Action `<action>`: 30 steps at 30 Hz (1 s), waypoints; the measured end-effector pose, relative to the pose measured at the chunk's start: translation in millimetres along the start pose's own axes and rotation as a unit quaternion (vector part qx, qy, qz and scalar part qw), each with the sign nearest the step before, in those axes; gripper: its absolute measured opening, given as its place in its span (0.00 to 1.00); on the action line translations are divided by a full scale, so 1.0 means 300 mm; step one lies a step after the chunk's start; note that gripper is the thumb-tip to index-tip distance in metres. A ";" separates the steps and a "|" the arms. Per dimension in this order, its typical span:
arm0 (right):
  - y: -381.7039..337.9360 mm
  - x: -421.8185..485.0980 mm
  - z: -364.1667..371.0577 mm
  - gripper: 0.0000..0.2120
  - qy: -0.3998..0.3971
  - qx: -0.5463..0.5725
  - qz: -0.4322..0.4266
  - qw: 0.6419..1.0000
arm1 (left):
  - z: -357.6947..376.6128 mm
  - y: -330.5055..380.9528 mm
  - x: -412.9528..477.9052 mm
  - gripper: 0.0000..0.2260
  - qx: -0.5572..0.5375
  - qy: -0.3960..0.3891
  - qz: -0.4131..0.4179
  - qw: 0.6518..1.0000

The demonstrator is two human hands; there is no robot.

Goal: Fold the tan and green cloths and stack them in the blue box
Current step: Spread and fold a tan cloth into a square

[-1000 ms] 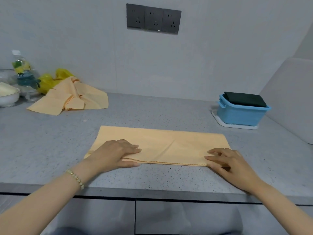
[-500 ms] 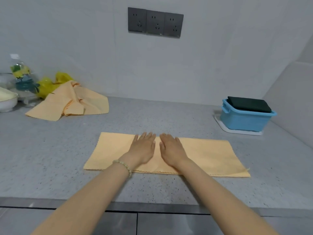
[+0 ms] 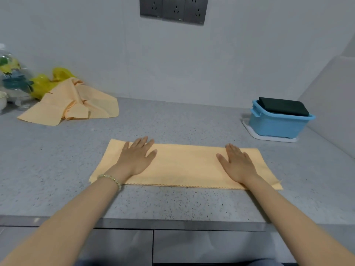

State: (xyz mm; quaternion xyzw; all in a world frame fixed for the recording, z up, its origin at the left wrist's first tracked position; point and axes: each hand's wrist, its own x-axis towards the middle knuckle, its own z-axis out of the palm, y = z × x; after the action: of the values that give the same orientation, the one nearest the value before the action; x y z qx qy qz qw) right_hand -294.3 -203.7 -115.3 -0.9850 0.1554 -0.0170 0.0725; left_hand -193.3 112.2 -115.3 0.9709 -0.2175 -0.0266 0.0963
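A tan cloth (image 3: 185, 166), folded into a long strip, lies flat on the grey counter in front of me. My left hand (image 3: 137, 157) rests palm down on its left part, fingers spread. Palm down on the right part lies my right hand (image 3: 237, 163), fingers apart too. Neither hand grips the fabric. A second tan cloth (image 3: 71, 105) sits crumpled at the back left. The blue box (image 3: 276, 124) stands at the right on a white tray, with a folded dark green cloth (image 3: 283, 105) on top inside it.
A yellow plastic bag (image 3: 43, 82) and a clear bottle (image 3: 10, 73) stand at the far left by the wall. A wall panel rises to the right of the box. The counter's front edge (image 3: 172, 222) runs just below my forearms.
My hands went from the strip's ends to its middle, then slid apart over it to the left and right parts. The cloth lies flatter.
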 end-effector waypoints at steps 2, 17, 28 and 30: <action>0.057 -0.001 -0.009 0.34 0.005 -0.003 0.024 1.000 | -0.009 -0.031 -0.001 0.26 0.001 -0.005 -0.022 1.000; -0.138 -0.144 -0.072 0.27 0.007 0.071 -0.170 0.983 | -0.088 0.082 0.048 0.22 -0.115 0.040 0.085 0.989; -0.335 -0.270 -0.007 0.23 -0.058 0.095 -0.364 0.925 | -0.057 0.171 0.160 0.05 -0.149 0.062 0.101 0.982; -0.325 -0.257 -0.012 0.22 -0.056 0.090 -0.361 0.927 | -0.064 0.153 0.165 0.03 -0.148 0.070 0.093 0.982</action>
State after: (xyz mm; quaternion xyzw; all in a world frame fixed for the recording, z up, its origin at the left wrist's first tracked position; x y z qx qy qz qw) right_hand -338.3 -88.7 -98.3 -0.9632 -0.2167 -0.0013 0.1588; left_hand -166.1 53.6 -87.8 0.9211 -0.2931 0.0188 0.2556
